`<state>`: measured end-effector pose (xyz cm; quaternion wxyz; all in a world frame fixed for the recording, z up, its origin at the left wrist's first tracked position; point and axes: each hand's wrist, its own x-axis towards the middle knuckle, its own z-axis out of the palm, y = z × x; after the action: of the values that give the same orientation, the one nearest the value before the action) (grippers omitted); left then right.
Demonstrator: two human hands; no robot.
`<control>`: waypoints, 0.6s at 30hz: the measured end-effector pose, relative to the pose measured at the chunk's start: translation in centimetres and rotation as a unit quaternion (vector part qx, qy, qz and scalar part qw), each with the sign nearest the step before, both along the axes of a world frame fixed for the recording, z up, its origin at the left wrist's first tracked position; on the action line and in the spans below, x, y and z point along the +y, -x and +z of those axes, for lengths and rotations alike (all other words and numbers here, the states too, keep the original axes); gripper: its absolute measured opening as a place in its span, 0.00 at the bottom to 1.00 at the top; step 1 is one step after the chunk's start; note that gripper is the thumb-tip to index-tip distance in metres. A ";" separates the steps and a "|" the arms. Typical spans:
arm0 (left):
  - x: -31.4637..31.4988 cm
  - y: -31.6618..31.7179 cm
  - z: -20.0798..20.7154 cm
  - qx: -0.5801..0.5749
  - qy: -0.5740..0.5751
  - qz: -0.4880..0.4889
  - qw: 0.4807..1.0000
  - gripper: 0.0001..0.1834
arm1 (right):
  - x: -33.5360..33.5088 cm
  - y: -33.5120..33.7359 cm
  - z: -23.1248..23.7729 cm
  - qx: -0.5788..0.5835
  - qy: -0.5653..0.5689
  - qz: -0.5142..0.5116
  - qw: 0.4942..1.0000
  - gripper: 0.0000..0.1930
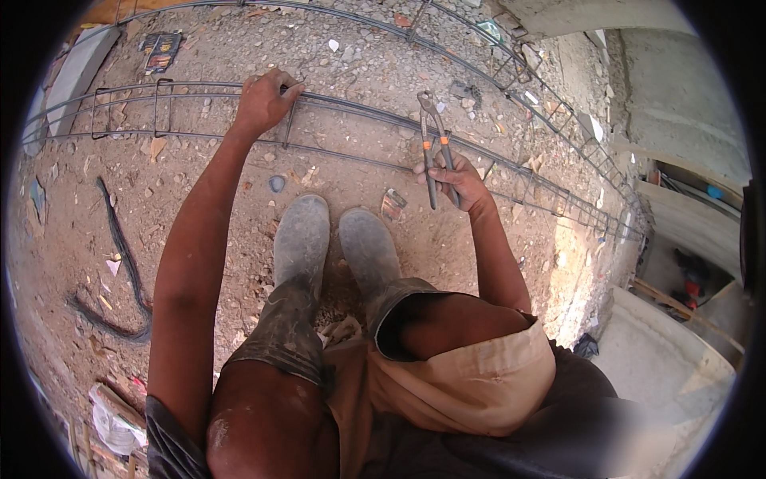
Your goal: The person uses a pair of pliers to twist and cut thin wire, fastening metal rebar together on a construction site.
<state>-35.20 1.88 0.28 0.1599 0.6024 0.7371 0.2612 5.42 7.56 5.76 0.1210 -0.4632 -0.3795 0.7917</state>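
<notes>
Evidently the work sits at one joint of the rebar cage (359, 108), which lies across the dirt ground just ahead of the grey rubber boots (302, 239). The left hand (265, 102) has its fingers curled closely on the upper bars beside a stirrup (289, 126); whether they also pinch a bit of wire is too small to tell. The right hand (459, 180) has its fingers wrapped round the handles of the end-cutting pincers (426, 145), handles a little apart, head pointing away from the body; I cannot tell whether the jaws meet. To do this well, the left hand should hold the stirrup snug and square to the long bars, because a leaning stirrup would spoil the joint. Before the pincers come near, the left fingertips want to be clear of the biting edges. A hold towards the ends of the handles should give better leverage, and the squeeze is best kept light until the jaws sit exactly where meant. The bundle of dark wire (128, 257) on the ground, well to the left, calls for care underfoot, as do the bars near the boots.
</notes>
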 end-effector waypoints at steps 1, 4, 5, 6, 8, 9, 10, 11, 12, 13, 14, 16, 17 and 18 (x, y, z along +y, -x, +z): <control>0.0 0.0 0.0 0.001 -0.002 0.000 1.000 0.17 | 0.0 0.1 0.0 0.005 -0.008 0.009 1.000 0.12; 0.1 0.1 0.0 -0.011 0.003 -0.002 1.000 0.16 | 0.1 0.5 0.3 -0.007 -0.027 0.026 0.999 0.12; 0.1 0.1 0.1 -0.023 0.019 -0.002 1.000 0.17 | 0.2 0.6 0.4 -0.014 -0.030 0.030 0.999 0.12; 0.1 0.1 0.1 -0.036 0.035 -0.002 0.999 0.17 | 0.3 0.8 0.5 -0.031 -0.033 0.030 0.999 0.13; 0.0 0.0 0.2 -0.041 0.030 0.001 0.999 0.17 | 0.8 1.3 0.8 -0.012 -0.052 0.056 0.997 0.14; 0.0 0.0 0.3 -0.032 0.009 0.005 0.999 0.16 | 1.1 1.7 1.0 -0.006 -0.063 0.067 0.996 0.14; -0.1 -0.1 0.4 -0.031 -0.002 0.007 0.999 0.16 | 1.6 2.1 1.1 -0.024 -0.068 0.084 0.994 0.14; -0.1 -0.1 0.5 -0.028 -0.007 0.011 1.000 0.16 | 2.3 2.6 1.4 -0.041 -0.073 0.103 0.991 0.15; -0.2 -0.1 0.6 -0.033 -0.003 0.012 0.999 0.16 | 3.0 3.1 1.6 -0.057 -0.078 0.120 0.988 0.15; -0.2 -0.1 0.6 -0.037 0.002 0.013 0.999 0.16 | 4.1 3.9 1.7 -0.078 -0.083 0.154 0.982 0.17; -0.2 -0.1 0.6 -0.036 0.005 0.011 0.999 0.16 | 5.0 4.7 1.9 -0.067 -0.113 0.200 0.971 0.17; -0.2 -0.1 0.5 -0.043 0.008 0.007 0.999 0.16 | 7.1 6.2 2.4 -0.110 -0.168 0.275 0.940 0.18; -0.2 0.0 0.4 -0.037 0.006 0.006 0.999 0.16 | 7.8 7.1 2.6 -0.067 -0.150 0.285 0.944 0.18; -0.2 0.0 0.3 -0.036 0.003 0.004 0.999 0.16 | 8.5 7.9 2.9 -0.049 -0.139 0.296 0.944 0.19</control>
<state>-35.23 1.63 0.56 0.1871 0.5890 0.7342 0.2812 -2.45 16.03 8.64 -0.0744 -0.3468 -0.6108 0.7079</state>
